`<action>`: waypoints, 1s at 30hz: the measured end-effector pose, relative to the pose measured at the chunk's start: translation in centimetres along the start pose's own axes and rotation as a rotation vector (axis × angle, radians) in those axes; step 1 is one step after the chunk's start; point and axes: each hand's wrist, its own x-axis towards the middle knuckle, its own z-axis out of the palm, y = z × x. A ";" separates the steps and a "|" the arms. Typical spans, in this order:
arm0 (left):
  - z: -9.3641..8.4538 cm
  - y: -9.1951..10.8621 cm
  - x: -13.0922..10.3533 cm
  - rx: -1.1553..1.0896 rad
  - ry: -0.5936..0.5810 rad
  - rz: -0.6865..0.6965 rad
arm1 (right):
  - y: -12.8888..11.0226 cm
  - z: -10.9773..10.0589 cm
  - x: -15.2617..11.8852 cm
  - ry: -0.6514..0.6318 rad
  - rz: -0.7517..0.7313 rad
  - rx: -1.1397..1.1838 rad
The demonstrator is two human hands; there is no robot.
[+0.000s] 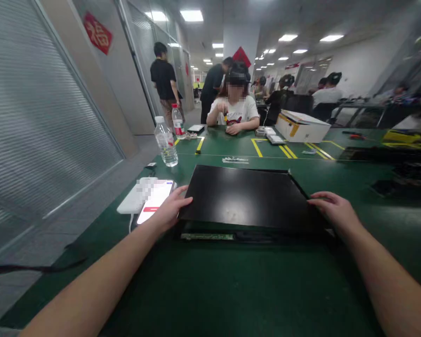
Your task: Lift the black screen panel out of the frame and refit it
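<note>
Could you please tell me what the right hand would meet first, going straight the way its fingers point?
The right hand would probably meet the right side of the flat, glossy black rectangular panel; whether they touch is unclear.

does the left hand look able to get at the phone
Likely yes: the phone lies just beside the left hand with nothing visible between them, though that hand would first have to leave the black panel.

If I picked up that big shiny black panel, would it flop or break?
The black panel is probably stiff: it looks flat with the left hand holding one side. Its smooth, shiny face might be slippery. It looks thin and wide, so it could crack if bent.
</note>
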 end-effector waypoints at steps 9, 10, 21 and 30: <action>-1.0 -0.5 0.8 0.008 -0.020 0.026 | 0.4 0.2 0.0 -0.025 -0.053 0.135; -1.0 -0.5 0.8 0.010 -0.020 0.030 | 0.3 0.3 0.0 -0.023 -0.025 0.135; -1.3 -1.4 1.3 -0.005 -0.084 0.055 | 0.7 0.2 0.3 -0.018 -0.067 0.085; -1.3 -1.8 1.5 0.022 -0.083 0.071 | -0.1 0.3 -0.2 -0.035 -0.096 -0.166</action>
